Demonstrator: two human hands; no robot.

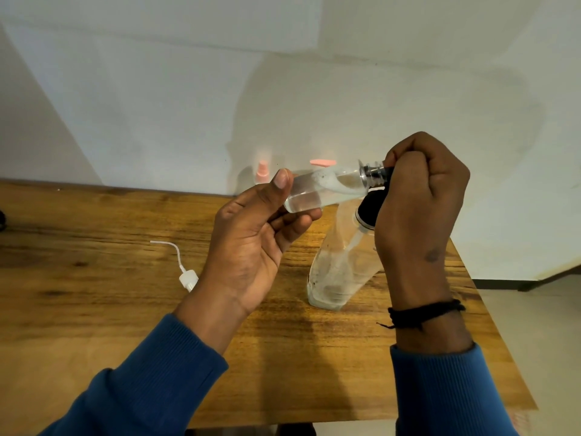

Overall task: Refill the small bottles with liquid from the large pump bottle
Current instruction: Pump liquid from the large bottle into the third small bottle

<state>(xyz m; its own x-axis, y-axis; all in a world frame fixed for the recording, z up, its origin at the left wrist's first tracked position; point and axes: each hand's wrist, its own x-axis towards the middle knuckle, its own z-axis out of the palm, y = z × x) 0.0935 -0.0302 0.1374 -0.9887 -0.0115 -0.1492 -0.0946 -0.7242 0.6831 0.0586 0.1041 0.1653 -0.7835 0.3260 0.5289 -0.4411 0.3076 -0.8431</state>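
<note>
My left hand [264, 228] holds a small clear bottle [327, 188] between thumb and fingers, tilted almost level, with clear liquid pooled along its lower side. Its threaded neck meets the black spout of the large pump bottle [339, 269], a clear bottle that stands on the wooden table [110, 294]. My right hand [421, 196] is fisted over the black pump head, which is mostly hidden. A loose white pump cap with a thin tube [187, 278] lies on the table to the left.
Two small bottles with pink tops [262, 171] [322, 162] stand at the back of the table against the white wall. The table's right edge runs close to my right arm, with floor beyond it.
</note>
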